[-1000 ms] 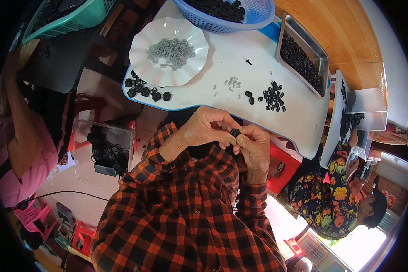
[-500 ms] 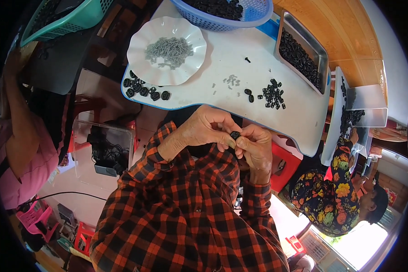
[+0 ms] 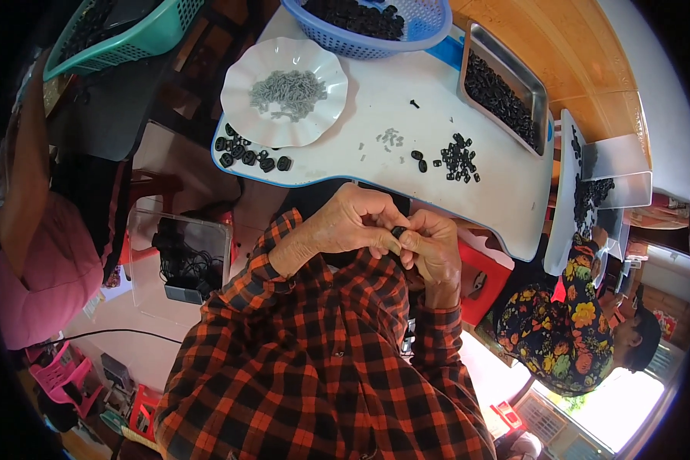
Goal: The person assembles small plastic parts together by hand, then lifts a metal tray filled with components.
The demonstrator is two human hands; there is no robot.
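Note:
Between my two hands, just off the table's near edge, is a small black rounded plastic part. My left hand pinches it from the left with thumb and fingers. From the other side my right hand grips it, thumb pressed close to it; the fingers hide much of the part. Beyond my hands on the white table lie two black oval parts, a pile of small black pieces and a few small grey pieces. Several larger black parts sit at the table's left edge.
A white scalloped plate holds grey pieces. Behind it stands a blue basket of black parts, with a metal tray of black parts to the right. Other people sit at left and, in a flowered top, at right.
Both hands stay nearly in place, still pinching the black part, which has turned slightly and is more covered by fingers. The whole view has shifted a little.

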